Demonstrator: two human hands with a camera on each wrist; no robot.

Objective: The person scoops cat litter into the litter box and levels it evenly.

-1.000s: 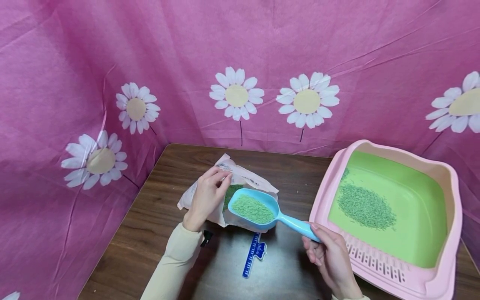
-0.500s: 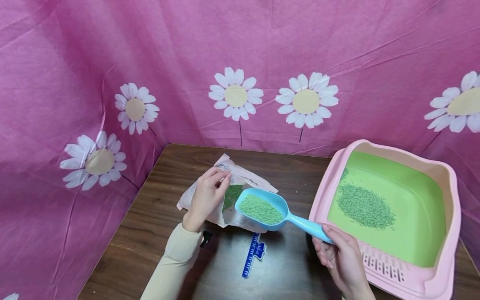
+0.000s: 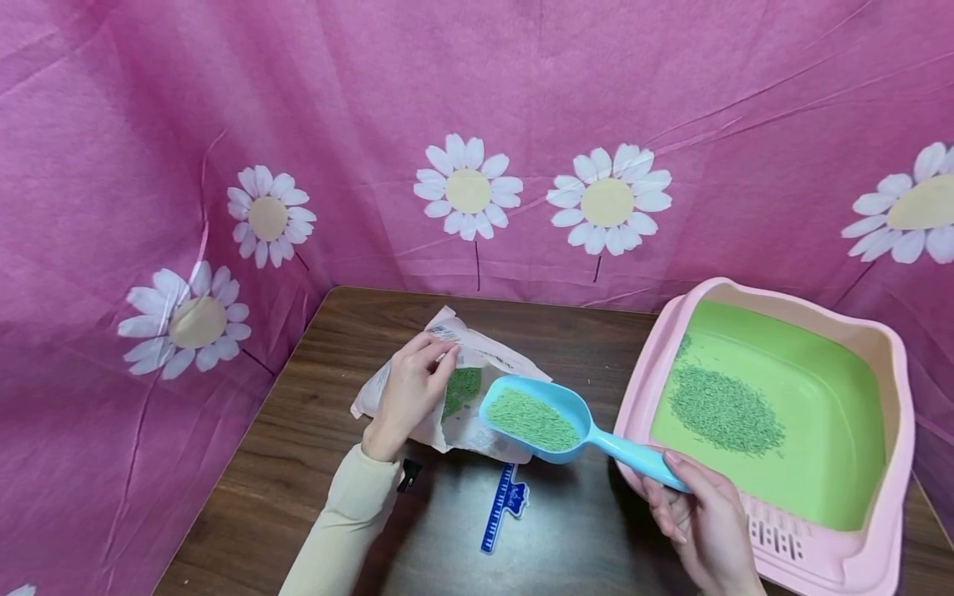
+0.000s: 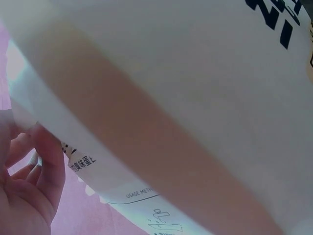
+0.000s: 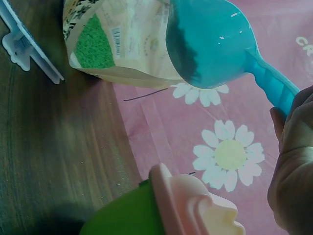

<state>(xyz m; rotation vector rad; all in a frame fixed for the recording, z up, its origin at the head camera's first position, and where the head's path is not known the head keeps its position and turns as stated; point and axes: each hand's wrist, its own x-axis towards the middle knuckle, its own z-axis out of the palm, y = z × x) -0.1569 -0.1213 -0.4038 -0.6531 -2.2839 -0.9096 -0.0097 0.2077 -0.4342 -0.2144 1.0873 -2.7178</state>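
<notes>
My left hand (image 3: 413,381) pinches the upper edge of an open pale pink bag (image 3: 514,348) of green litter pellets (image 3: 464,387). In the left wrist view the bag's white, printed wall (image 4: 205,98) fills most of the picture, beside my curled fingers. My right hand (image 3: 708,521) grips the handle of a light blue scoop (image 3: 637,457), heaped with green pellets (image 3: 532,418). The scoop is held up level over the right side of the bag's mouth. From the right wrist view its underside (image 5: 215,44) shows, with the bag beyond it.
A pink litter box (image 3: 641,389) with a green inside stands at the right, a pile of pellets (image 3: 726,410) on its floor. A blue bag clip (image 3: 499,513) and a small black object (image 3: 408,474) lie on the wooden table (image 3: 298,463). A daisy-patterned pink cloth (image 3: 358,124) hangs behind.
My right hand has moved the full scoop to the right, away from the bag's opening toward the litter box. My left hand has stayed on the bag's edge.
</notes>
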